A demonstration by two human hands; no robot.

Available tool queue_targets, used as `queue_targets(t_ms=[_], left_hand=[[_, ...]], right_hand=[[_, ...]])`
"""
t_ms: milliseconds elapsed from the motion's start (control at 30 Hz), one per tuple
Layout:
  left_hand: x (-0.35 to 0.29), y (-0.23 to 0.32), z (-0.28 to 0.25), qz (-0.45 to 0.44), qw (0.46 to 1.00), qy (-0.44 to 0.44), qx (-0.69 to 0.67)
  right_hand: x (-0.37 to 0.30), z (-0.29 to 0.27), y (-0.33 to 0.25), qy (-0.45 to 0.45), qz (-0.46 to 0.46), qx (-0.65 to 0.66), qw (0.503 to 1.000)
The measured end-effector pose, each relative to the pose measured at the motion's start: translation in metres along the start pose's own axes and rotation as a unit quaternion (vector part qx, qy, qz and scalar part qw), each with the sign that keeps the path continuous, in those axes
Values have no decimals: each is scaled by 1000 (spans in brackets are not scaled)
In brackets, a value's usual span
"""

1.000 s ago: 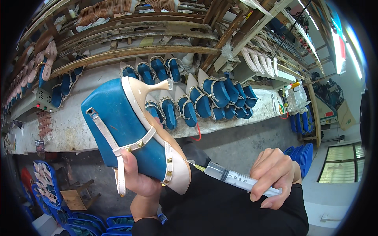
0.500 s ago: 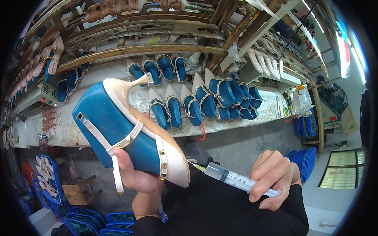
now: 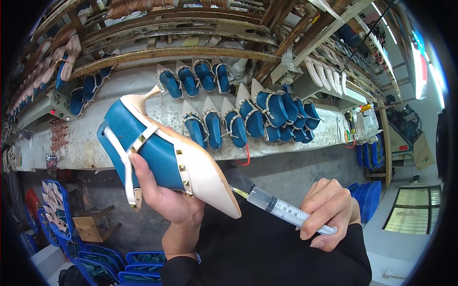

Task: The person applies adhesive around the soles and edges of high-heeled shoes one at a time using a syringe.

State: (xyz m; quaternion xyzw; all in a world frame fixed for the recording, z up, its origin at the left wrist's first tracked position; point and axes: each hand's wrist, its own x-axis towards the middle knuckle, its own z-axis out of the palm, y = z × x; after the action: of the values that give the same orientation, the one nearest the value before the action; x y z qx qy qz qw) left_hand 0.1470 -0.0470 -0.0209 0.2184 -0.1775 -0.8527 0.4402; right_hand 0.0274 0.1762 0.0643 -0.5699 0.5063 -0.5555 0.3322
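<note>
- Left hand clamped on the shoe, pointed toe angled down!
- Right hand, fingers curled tight around the syringe.
- Needle right by the sole's edge near the toe; contact, can't tell.
- Shoe's up before the bench, other shoes behind.

Shoe: cream, studded, wrapping a blue mould, tilting toe-down
Syringe: clear, pointing its needle at the sole's edge

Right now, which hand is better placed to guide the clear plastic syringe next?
Probably your right hand: it grips the syringe, pointed at the cream, gold-studded high-heeled shoe that your left hand supports.
</note>
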Motion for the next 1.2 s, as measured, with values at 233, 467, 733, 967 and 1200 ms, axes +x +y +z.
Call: queue_targets(t_ms=[233, 467, 733, 967, 1200], left_hand=[[2, 0, 4, -6, 999, 35, -41], [9, -2, 0, -18, 996, 59, -63], [22, -4, -7, -8, 998, 61, -33], [30, -6, -7, -9, 998, 46, -39], [36, -5, -8, 9, 996, 63, -58]], right_hand=[[-3, 1, 2, 8, -4, 3, 1000], [-6, 1, 4, 11, 4, 3, 1000], [-5, 0, 6, -1, 5, 15, 1000], [-10, -4, 5, -10, 12, 12, 1000], [-14, -4, 5, -11, 16, 14, 1000]])
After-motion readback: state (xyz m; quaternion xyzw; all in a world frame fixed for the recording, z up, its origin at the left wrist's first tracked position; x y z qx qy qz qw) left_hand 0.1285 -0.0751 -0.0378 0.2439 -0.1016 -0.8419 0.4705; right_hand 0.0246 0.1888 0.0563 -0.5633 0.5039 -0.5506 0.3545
